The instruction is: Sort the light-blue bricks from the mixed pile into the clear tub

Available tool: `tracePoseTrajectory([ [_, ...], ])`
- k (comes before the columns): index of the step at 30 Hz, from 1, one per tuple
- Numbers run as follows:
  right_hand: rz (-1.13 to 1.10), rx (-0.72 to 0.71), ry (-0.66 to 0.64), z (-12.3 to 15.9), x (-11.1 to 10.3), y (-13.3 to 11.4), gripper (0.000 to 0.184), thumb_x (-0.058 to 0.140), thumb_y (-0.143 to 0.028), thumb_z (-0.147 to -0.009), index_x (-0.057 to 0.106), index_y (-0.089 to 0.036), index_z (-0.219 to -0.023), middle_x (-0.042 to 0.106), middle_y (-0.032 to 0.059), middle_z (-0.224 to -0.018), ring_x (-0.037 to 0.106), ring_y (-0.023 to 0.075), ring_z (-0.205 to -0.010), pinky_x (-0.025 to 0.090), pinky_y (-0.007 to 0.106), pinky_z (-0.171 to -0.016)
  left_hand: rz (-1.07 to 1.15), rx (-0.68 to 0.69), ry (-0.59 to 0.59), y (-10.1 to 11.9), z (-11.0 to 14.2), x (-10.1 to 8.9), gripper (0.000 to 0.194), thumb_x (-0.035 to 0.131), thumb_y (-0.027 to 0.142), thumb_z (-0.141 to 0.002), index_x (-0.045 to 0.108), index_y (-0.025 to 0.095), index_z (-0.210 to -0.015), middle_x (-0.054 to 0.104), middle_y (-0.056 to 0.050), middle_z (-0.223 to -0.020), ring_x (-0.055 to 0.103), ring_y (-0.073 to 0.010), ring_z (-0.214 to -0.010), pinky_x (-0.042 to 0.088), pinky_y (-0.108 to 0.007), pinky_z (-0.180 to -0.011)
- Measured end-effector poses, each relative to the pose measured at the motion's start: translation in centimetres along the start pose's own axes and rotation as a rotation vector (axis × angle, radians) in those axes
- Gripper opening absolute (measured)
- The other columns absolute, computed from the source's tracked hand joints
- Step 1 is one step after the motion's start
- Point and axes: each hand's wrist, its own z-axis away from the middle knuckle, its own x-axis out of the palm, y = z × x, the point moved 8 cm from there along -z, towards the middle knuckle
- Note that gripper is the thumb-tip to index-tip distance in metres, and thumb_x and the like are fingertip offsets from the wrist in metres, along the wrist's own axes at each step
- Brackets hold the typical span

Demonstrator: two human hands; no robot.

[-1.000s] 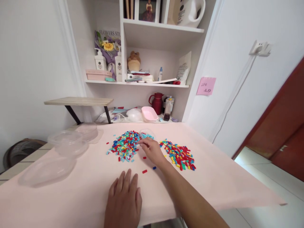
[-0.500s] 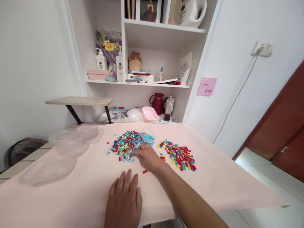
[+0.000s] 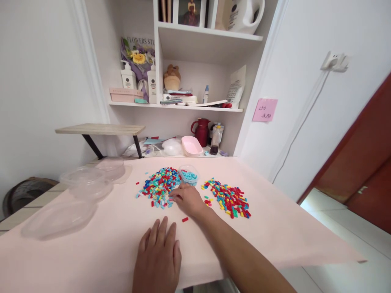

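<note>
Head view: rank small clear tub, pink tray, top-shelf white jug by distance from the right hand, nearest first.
From the right hand:
1. Small clear tub: just beyond it.
2. Pink tray: farther back, nearly straight ahead.
3. White jug: farthest, high up, toward the right.

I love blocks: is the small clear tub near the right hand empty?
Not empty: light-blue toy bricks show inside the small clear tub. How full, I can't tell.

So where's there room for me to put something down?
Two bare patches of pink cloth: one between the clear containers and left hand, another to the right of the right coloured pile. It's crowded in the middle, where the left coloured pile, small tub and right hand sit close.
</note>
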Motion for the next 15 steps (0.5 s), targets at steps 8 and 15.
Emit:
tracePoseTrajectory([
  [8,-0.009,0.028,-0.025,0.0,-0.5,0.1,0.017,0.062,-0.013,-0.083,0.074,-0.025,-0.084,0.072,0.0027,-0.092,0.062,0.0194,-0.095,0.042,0.028,-0.082,-0.012,0.010,0.007,0.1,0.0,-0.1,0.037,0.049,0.025,-0.088,0.066,0.024,-0.121,0.067,-0.005,-0.129,0.060,-0.0246,-0.119,0.039,-0.042,-0.098],
  [15,-0.089,0.052,-0.012,0.7,-1.3,0.5,0.022,0.061,-0.011,-0.082,0.075,-0.027,-0.091,0.073,0.0006,-0.093,0.063,0.0174,-0.093,0.043,0.026,-0.079,0.002,0.008,0.002,0.1,0.0,-0.2,0.037,0.049,0.024,-0.088,0.066,0.024,-0.121,0.067,-0.005,-0.129,0.060,-0.0248,-0.118,0.040,-0.042,-0.097],
])
